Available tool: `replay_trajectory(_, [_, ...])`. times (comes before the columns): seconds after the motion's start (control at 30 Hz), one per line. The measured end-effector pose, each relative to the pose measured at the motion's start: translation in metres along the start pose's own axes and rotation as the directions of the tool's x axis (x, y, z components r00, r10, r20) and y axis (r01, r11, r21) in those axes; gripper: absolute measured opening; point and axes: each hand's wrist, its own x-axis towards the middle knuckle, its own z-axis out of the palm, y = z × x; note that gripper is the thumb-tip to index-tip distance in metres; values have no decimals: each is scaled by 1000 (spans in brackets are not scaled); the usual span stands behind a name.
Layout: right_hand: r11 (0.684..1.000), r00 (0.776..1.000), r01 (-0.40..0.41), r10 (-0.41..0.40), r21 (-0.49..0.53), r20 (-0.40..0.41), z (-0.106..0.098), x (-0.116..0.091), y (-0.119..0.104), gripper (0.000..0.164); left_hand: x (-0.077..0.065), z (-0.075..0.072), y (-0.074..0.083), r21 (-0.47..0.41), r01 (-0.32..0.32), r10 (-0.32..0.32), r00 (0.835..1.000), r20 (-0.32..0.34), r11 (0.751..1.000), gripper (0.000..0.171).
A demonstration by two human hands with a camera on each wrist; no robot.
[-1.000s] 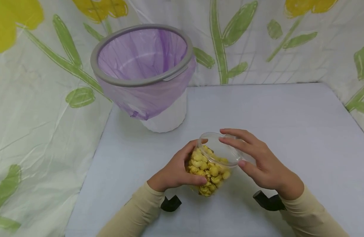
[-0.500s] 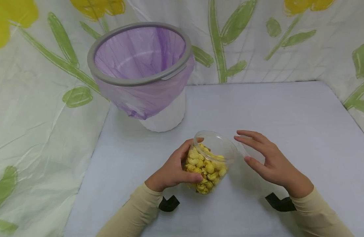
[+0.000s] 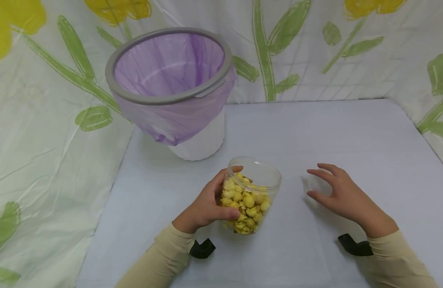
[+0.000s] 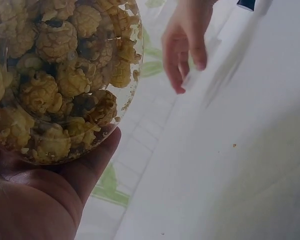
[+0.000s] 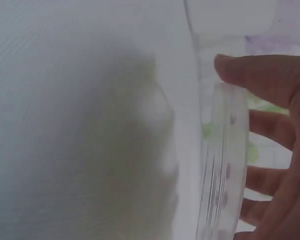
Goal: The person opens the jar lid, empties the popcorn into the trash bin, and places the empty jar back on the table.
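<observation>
My left hand (image 3: 207, 204) grips a clear plastic jar (image 3: 276, 187), thumb across its near side and fingers behind. Yellow popcorn (image 3: 248, 202) fills much of the jar, which is uncovered and leans to the right. From below, the left wrist view shows the jar's round base with popcorn pressed against it. Off to the right, my right hand (image 3: 345, 196) holds a clear round lid (image 5: 222, 165) by its edge between thumb and fingers. In the head view this lid is faint against the white surface.
A white waste bin (image 3: 201, 146) stands at the back left, its purple liner (image 3: 178, 120) folded over under a grey ring (image 3: 163, 100). Behind the white table (image 3: 315, 132) hangs a sheet (image 3: 225, 12) painted with flowers. A small crumb (image 4: 234, 145) shows in the left wrist view.
My right hand has moved right, away from the jar, carrying the lid off its mouth. The left hand and jar have shifted slightly left, and the jar stands a little more upright.
</observation>
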Motion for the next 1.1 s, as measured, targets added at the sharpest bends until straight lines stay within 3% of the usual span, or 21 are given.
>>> replay_trajectory(0.1, [998, 996, -62, 61, 14, 67, 2, 0, 8, 66, -1, -2, -1, 16, -1, 1, 1000, 0, 1000, 103])
replay_trajectory(0.23, [996, 991, -83, 81, 22, 103, 6, 0, 14, 76, -3, -3, -2, -5, -6, 6, 1000, 3, 1000, 103])
replay_trajectory(0.43, [997, 988, -79, 78, 2, 135, 7, 4, 17, 89, -5, -5, -1, -39, -9, 9, 1000, 2, 999, 102])
replay_trajectory(0.57, [998, 996, -17, 22, -63, 88, 3, 17, 7, 99, -6, -6, 0, -31, -11, 11, 1000, 4, 999, 104])
replay_trajectory(0.8, [996, 995, 81, -83, -45, -48, -25, 70, -59, 100, -12, -7, 1, 3, -36, 36, 999, 9, 999, 102])
replay_trajectory(0.93, [982, 975, 183, -187, -43, -117, -38, 107, -102, 100, -15, -7, 4, 7, -38, 38, 999, 0, 999, 98])
replay_trajectory(1.03, [949, 934, 313, -315, -41, -166, -46, 132, -129, 101, -17, -5, 6, 6, -42, 42, 999, 10, 999, 98])
replay_trajectory(1.1, [908, 884, 415, -417, -55, -212, -50, 148, -146, 101, -19, -5, 8, -1, -46, 46, 999, 14, 999, 98])
